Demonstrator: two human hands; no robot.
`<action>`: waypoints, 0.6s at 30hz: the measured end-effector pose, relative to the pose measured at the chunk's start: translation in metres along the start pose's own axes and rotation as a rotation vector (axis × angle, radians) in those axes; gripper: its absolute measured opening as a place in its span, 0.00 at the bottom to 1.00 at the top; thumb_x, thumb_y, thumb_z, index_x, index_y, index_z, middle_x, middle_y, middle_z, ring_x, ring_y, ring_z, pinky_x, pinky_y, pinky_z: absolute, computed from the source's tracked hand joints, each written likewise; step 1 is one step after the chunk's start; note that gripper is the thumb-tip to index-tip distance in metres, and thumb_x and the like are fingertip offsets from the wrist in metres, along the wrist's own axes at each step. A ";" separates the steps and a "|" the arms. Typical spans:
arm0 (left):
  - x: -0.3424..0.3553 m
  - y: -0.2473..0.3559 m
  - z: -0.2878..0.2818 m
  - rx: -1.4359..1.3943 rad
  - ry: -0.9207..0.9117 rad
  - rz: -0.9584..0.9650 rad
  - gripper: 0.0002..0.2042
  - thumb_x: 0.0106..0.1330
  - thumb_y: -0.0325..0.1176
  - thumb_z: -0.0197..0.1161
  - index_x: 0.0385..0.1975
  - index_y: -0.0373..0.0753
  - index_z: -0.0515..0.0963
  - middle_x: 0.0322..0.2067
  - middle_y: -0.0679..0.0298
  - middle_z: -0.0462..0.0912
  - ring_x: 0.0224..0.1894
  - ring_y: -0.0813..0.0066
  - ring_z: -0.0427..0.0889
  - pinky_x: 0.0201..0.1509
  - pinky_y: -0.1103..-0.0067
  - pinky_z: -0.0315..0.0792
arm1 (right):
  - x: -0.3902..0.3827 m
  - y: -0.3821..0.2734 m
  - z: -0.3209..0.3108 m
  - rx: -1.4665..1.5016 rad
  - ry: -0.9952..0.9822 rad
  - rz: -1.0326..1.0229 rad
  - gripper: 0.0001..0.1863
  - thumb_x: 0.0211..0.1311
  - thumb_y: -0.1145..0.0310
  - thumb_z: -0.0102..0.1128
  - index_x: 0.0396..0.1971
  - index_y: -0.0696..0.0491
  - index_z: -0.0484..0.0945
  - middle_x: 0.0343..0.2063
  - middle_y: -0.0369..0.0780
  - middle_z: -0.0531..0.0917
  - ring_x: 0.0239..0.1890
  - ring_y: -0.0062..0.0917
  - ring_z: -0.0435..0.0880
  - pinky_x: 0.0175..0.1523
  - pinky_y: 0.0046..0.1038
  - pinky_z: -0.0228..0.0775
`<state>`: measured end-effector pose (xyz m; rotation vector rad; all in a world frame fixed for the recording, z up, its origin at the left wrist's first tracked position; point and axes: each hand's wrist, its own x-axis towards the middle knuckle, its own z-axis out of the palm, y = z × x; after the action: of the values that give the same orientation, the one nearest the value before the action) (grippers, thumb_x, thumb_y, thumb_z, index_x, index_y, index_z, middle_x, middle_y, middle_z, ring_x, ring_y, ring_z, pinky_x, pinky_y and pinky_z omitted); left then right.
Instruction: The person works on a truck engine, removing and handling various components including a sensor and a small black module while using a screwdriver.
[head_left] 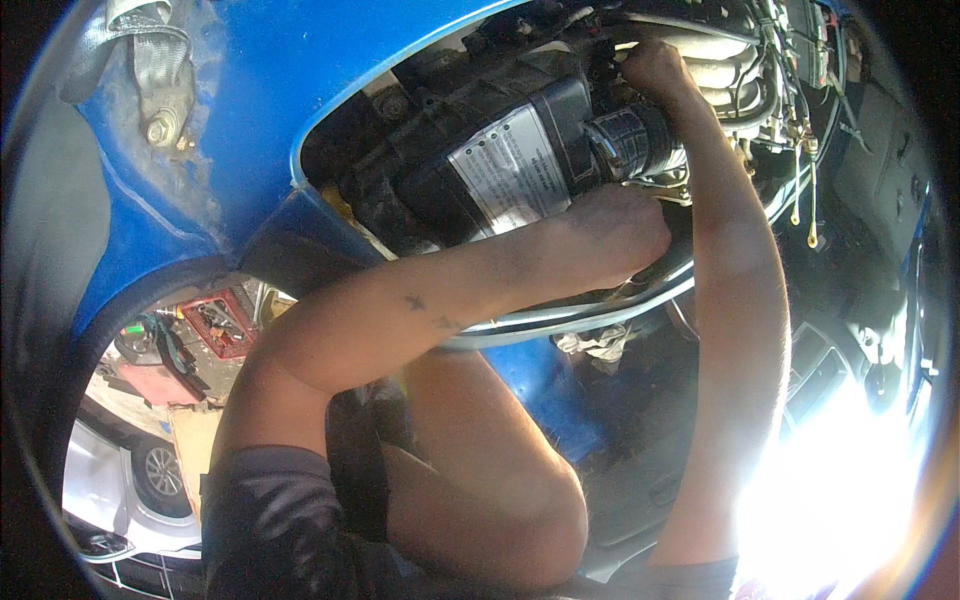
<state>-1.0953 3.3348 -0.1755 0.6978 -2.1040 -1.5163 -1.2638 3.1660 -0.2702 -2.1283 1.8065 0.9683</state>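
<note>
Both my arms reach into an engine opening cut in a blue vehicle body. My left hand (625,230) is curled closed just below a black ribbed air hose (640,138) with a metal clamp. Its fingertips are hidden, so what it grips cannot be made out. Farther in, my right hand (657,70) is closed beside the pale intake pipes (722,72) of the engine. Whatever lies in its fingers is hidden too. A black air filter box (430,190) with a white printed label (508,165) sits left of the hose.
A pale trim edge (560,325) borders the opening's near side. Wiring and a dipstick with a yellow end (812,240) hang at right. A seat-belt anchor bolt (160,130) stands out upper left. Outside are a red tray (215,325) and a white car (110,480). Sun glare whitens the lower right.
</note>
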 end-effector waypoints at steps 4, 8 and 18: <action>-0.002 -0.002 -0.008 -0.027 -0.051 -0.004 0.05 0.50 0.23 0.58 0.25 0.33 0.80 0.26 0.47 0.81 0.33 0.53 0.83 0.38 0.64 0.77 | -0.011 -0.002 -0.011 0.058 0.109 0.051 0.21 0.50 0.58 0.58 0.47 0.41 0.79 0.40 0.48 0.82 0.45 0.39 0.81 0.49 0.39 0.73; 0.000 -0.003 -0.005 -0.010 0.005 0.044 0.04 0.50 0.24 0.59 0.24 0.34 0.80 0.23 0.49 0.81 0.31 0.54 0.83 0.36 0.65 0.78 | -0.013 0.007 -0.008 0.167 0.132 -0.102 0.22 0.47 0.53 0.59 0.41 0.48 0.82 0.39 0.47 0.83 0.43 0.37 0.83 0.49 0.36 0.75; -0.003 -0.006 -0.003 0.020 0.061 0.065 0.04 0.50 0.24 0.57 0.24 0.34 0.80 0.24 0.48 0.81 0.32 0.54 0.83 0.37 0.64 0.78 | -0.007 -0.001 -0.004 0.066 0.119 0.074 0.21 0.50 0.60 0.56 0.49 0.40 0.78 0.40 0.48 0.82 0.44 0.43 0.82 0.49 0.39 0.74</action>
<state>-1.0906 3.3333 -0.1803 0.6677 -2.0787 -1.4230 -1.2617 3.1695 -0.2633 -2.1347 1.9563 0.8012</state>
